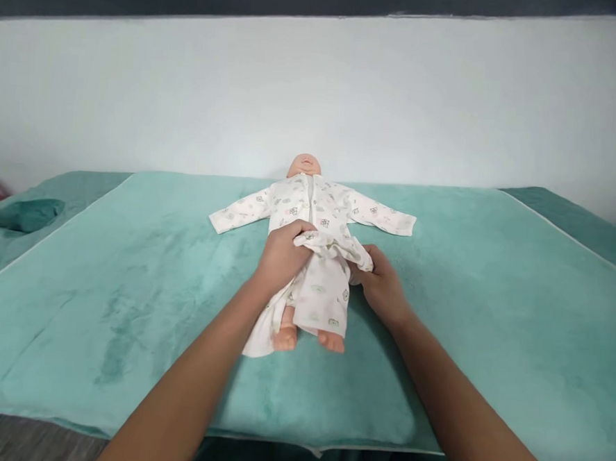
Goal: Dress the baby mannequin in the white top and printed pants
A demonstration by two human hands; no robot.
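Observation:
A baby doll (305, 165) lies on its back, head toward the wall and bare feet (331, 341) toward me. It wears a white printed top (289, 198) whose sleeves stretch out to both sides. White printed trousers (320, 304) cover much of its legs, with one lower leg bare on the left. My left hand (286, 253) is closed on bunched cloth at the doll's waist. On the other side of the waist, my right hand (381, 280) pinches the same gathered cloth. Whether that cloth belongs to the top or the trousers is hard to make out.
A teal plush cover (128, 268) spreads under the doll, with pale piping along its edges. Behind it rises a white wall (316, 92). Folded darker teal cloth (19, 216) lies at the far left, and wooden floor (24, 439) shows at the lower left.

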